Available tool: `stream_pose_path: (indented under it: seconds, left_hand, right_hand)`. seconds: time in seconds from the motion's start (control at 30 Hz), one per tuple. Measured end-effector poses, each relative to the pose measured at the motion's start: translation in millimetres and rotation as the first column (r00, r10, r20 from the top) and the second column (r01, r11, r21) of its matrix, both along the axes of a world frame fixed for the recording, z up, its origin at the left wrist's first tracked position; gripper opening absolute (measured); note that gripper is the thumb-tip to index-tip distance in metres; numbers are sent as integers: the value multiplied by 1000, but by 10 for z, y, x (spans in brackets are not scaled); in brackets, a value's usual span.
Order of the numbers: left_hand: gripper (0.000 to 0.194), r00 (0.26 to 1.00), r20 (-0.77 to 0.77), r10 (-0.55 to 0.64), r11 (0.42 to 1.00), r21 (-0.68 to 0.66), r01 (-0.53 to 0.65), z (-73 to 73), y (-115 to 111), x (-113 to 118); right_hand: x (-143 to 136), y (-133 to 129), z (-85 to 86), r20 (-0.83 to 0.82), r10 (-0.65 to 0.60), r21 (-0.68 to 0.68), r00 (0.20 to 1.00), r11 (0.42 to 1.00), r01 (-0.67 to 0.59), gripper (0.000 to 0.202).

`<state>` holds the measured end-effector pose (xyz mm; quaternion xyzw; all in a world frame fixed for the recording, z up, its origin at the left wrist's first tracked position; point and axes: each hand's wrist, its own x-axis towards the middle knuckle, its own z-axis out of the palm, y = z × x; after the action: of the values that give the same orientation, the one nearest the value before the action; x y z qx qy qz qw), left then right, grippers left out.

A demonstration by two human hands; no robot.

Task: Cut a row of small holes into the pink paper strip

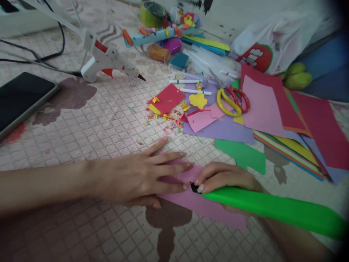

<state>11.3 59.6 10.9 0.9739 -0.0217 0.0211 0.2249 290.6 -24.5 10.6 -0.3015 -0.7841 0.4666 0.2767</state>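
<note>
A pink sheet of paper [201, 209] lies on the patterned cloth under both hands. My left hand [139, 178] rests flat on its left part, fingers spread and holding nothing. From the right, my right hand [229, 178] grips a long bright green tool with a black tip [267, 209], its exact kind unclear. The thumb and fingertips press close around that tip, which touches or hovers just over the paper. The tip is beside my left fingertips. Part of my right hand is hidden behind the green body.
Scissors [233, 102] lie on coloured paper beyond my hands, near paper scraps [173, 122] and a red paper piece [167, 99]. A white glue gun [109, 60] stands at back left, a phone [24, 98] at left. Stacked sheets [289, 153] lie right, by a plastic bag [275, 40].
</note>
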Motion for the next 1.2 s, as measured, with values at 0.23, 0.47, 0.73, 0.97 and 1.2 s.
stream_pose_path:
  seconds: [0.23, 0.47, 0.73, 0.97, 1.2]
  left_hand:
    - [46, 998, -55, -16, 1000, 23, 17, 23, 17, 22]
    - [46, 999, -32, -1, 1000, -8, 1, 13, 15, 12]
    - [45, 1000, -22, -7, 1000, -2, 7, 8, 12, 16]
    - [46, 1000, -16, -4, 1000, 11, 4, 15, 7, 14]
    - [47, 999, -42, -13, 999, 29, 14, 2, 8, 6]
  right_hand:
    - [-32, 25, 33, 28, -23, -17, 999, 1000, 23, 22]
    - [-51, 36, 51, 48, -38, 8, 998, 999, 37, 23]
    - [-31, 34, 40, 76, -24, -1, 997, 1000, 25, 25]
    - [-64, 51, 65, 92, -45, 19, 995, 999, 43, 24]
    - [-42, -25, 7, 55, -100, -16, 993, 995, 101, 22]
